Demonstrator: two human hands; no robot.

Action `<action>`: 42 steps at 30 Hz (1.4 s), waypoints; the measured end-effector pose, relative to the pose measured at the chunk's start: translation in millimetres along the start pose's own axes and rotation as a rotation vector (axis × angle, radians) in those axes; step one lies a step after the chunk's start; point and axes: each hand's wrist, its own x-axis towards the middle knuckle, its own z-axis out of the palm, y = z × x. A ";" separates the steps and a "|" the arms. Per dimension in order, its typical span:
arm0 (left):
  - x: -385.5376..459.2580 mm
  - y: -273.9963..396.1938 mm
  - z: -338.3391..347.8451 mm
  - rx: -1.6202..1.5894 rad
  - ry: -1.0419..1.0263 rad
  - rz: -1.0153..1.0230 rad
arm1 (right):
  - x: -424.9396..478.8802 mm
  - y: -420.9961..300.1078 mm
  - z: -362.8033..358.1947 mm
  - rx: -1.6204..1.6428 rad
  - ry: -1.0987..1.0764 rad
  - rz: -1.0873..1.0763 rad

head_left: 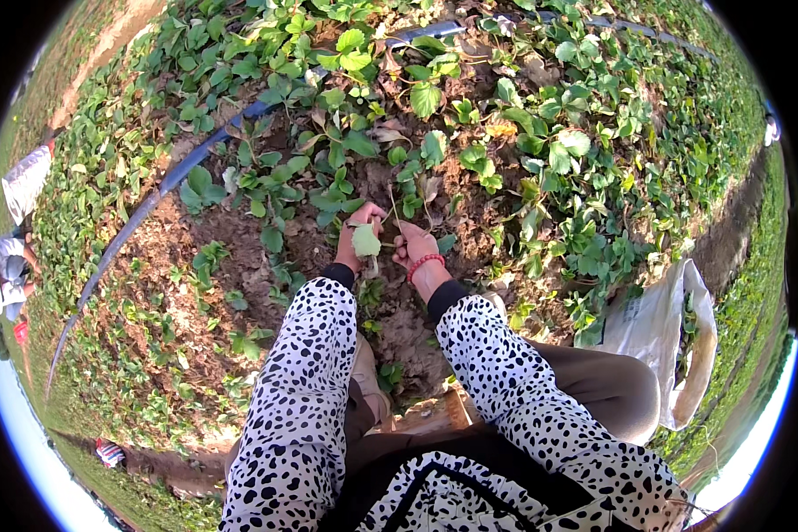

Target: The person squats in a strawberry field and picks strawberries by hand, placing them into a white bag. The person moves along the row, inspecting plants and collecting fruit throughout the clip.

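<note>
My left hand [354,233] has its fingers curled low over the soil among strawberry plants. A pale strawberry leaf [366,240] hangs at that hand, its lighter side showing. Close beside it, my right hand [417,251] pinches thin plant stems [393,207] between thumb and fingers. A short stem spans the small gap between the hands. What lies inside the curled left fingers is partly hidden. A red bead bracelet [425,262] circles my right wrist. Green strawberry plants [339,149] and withered brown leaves surround both hands.
A dark irrigation hose [166,183] curves across the bed at the left and top. To the right of my knee stands an open white woven sack [638,319] with greenery inside. Another person [6,266] crouches far left near a white sack [28,181] and a red container [20,332].
</note>
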 end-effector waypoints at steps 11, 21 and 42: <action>-24.1 25.6 28.8 0.172 0.064 -0.029 | 21.9 -40.4 14.2 -0.986 0.066 -0.181; -35.2 60.3 12.7 0.176 -0.328 0.183 | 21.9 -70.2 -1.7 -1.614 -0.001 -0.457; -191.1 217.0 -91.4 0.586 -0.325 0.144 | -243.7 -324.0 -189.8 -1.601 0.185 -1.389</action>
